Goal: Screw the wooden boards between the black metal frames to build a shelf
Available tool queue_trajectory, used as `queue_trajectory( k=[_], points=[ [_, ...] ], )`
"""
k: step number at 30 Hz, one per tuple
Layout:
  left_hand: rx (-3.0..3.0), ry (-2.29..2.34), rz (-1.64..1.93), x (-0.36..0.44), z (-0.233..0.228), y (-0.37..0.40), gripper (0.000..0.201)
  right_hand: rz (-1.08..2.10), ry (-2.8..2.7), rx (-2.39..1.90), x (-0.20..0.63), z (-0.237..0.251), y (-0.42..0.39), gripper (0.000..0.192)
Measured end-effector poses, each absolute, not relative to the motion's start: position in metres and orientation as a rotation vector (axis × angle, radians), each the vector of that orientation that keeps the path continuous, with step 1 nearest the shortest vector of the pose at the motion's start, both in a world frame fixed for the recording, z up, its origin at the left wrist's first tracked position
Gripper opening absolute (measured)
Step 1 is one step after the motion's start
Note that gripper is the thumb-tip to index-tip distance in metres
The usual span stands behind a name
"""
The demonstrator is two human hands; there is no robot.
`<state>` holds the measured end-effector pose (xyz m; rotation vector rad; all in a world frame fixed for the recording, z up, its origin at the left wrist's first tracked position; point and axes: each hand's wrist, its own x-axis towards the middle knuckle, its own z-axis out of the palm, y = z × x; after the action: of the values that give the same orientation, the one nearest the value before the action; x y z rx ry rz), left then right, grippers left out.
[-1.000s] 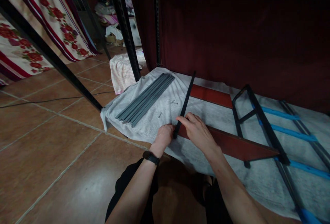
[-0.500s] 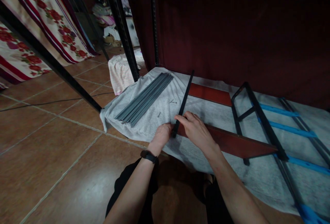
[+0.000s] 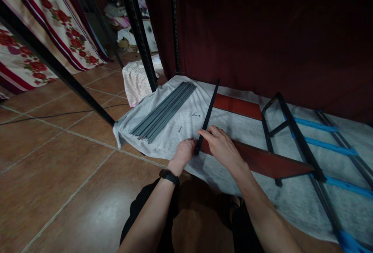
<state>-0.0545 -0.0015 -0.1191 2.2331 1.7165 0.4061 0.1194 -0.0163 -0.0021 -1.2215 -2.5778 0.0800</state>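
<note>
On the gray cloth (image 3: 233, 127), the right hand (image 3: 221, 144) clasps the black bar (image 3: 210, 107) by the near red board (image 3: 268, 163), left hand (image 3: 184, 151) tucked opposite, grip too hidden to call, and a slack hold could let that bar twist!

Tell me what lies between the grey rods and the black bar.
Head view: small screws on the cloth, plus the left hand at the near end of the black bar.

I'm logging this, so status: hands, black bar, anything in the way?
Left hand, right hand at near end of black bar. Bar at end of red-brown board. Screws nearby, apart from hands; no obstruction seen.
</note>
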Motion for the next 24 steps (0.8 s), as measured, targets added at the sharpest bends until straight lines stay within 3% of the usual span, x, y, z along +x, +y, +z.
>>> queue_trajectory(
  k=[24],
  points=[
    [2.203, 1.682, 0.514, -0.0544, -0.1243, -0.001, 0.026, 0.111, -2.538, -1.227, 0.1224, 0.0009, -0.0128, 0.047]
  ],
)
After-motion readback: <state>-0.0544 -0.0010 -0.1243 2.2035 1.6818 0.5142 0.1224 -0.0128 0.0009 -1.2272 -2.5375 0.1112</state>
